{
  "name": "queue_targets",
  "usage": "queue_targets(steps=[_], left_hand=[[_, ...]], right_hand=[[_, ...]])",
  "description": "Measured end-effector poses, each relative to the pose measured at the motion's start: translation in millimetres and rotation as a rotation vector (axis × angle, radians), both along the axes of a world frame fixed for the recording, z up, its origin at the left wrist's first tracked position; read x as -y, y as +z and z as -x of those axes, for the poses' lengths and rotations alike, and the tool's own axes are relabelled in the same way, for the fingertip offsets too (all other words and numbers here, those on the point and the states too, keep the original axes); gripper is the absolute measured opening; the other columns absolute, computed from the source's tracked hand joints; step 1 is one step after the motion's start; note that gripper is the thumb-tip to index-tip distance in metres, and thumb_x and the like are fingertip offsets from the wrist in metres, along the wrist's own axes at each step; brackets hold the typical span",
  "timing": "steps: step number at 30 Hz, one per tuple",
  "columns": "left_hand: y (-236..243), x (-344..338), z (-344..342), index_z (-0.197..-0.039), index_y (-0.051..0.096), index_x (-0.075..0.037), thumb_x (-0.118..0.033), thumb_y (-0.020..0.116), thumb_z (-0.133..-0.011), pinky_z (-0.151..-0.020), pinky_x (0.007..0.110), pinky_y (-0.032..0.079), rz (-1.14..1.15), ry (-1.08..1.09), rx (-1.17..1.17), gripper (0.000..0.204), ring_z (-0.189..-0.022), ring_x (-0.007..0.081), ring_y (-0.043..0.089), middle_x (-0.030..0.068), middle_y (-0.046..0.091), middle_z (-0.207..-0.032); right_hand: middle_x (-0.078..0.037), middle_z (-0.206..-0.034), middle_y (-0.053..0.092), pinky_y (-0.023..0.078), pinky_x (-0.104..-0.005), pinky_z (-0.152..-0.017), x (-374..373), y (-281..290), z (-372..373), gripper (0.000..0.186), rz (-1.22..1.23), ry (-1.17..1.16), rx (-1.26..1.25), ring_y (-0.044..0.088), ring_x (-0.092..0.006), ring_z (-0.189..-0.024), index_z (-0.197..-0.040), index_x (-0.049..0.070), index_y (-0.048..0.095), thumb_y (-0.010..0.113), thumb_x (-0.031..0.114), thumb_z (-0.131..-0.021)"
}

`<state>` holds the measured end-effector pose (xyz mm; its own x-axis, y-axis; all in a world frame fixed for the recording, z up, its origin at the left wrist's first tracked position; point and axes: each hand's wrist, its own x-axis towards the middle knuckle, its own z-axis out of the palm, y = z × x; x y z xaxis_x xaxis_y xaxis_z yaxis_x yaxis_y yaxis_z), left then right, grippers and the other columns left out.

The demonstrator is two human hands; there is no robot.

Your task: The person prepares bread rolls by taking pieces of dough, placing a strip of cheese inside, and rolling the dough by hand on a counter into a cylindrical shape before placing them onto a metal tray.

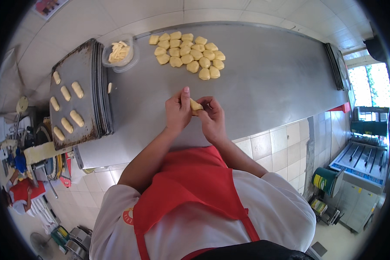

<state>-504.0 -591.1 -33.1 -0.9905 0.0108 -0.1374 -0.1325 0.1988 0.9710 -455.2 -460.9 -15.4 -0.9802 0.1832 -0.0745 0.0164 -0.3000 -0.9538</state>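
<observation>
Between both my hands, above the near part of the steel table (264, 82), is a piece of pale yellow dough (195, 105). My left hand (179, 110) grips its left side, thumb pointing up. My right hand (213, 117) pinches the right end with its fingers curled in. Beyond them lies a cluster of dough pieces (186, 50), smooth and rounded. To the left, a dark baking tray (84, 110) on top of a stack carries several shaped dough rolls (77, 89). One pale stick (110, 88) lies on the table beside the stack.
A clear plastic tub (118, 53) of pale yellow sticks stands behind the trays, on or against its lid. More dark trays (337, 66) lean at the table's far right end. At the lower left, another person in a red apron (27, 190) is partly visible among equipment.
</observation>
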Motion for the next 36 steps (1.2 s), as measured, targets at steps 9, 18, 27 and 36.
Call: queue_targets(steps=[9,18,27,36], left_hand=[[-9.0,58.5,-51.0,-0.088,0.072,0.0,-0.052,0.049,-0.115,-0.06,0.035,0.05,-0.096,0.103,-0.172,0.062,-0.06,0.0175,0.06,0.0058,0.067,-0.069],[-110.4,234.5,-97.3,-0.122,0.069,-0.006,-0.041,0.061,-0.111,-0.087,0.037,0.056,-0.295,0.294,-0.011,0.039,-0.101,0.0222,0.071,0.011,0.073,-0.116],[-111.4,159.5,-99.6,-0.146,0.064,-0.011,-0.025,0.069,-0.099,-0.128,0.058,0.032,0.801,-0.2,-0.398,0.05,-0.152,0.0326,0.047,0.0066,0.059,-0.154],[-98.4,174.0,-102.5,-0.167,0.043,-0.015,-0.057,0.053,-0.106,-0.128,0.077,-0.003,1.245,-0.657,-0.319,0.074,-0.164,0.0323,0.03,-0.0008,0.039,-0.175]], right_hand=[[-0.001,-0.095,0.063,0.049,-0.0291,-0.074,68.6,19.2,23.4,0.037,0.186,0.205,0.487,0.058,-0.0113,-0.083,-0.107,0.006,0.065,0.062,0.042,-0.113],[-0.014,-0.113,0.071,0.055,-0.0422,-0.091,86.6,122.3,20.0,0.025,-0.889,-0.306,-0.881,0.068,-0.031,-0.101,-0.116,0.003,0.072,0.075,0.009,-0.093],[-0.01,-0.15,0.064,0.037,-0.0606,-0.122,112.8,-99.9,-22.6,0.054,-1.544,0.373,-0.127,0.057,-0.0399,-0.142,-0.148,0.012,0.063,0.063,0.017,-0.094],[-0.004,-0.183,0.021,0.015,-0.0693,-0.131,107.2,-105.1,-42.8,0.079,-1.9,0.815,0.099,0.027,-0.0473,-0.163,-0.175,0.017,0.022,0.057,0.024,-0.105]])
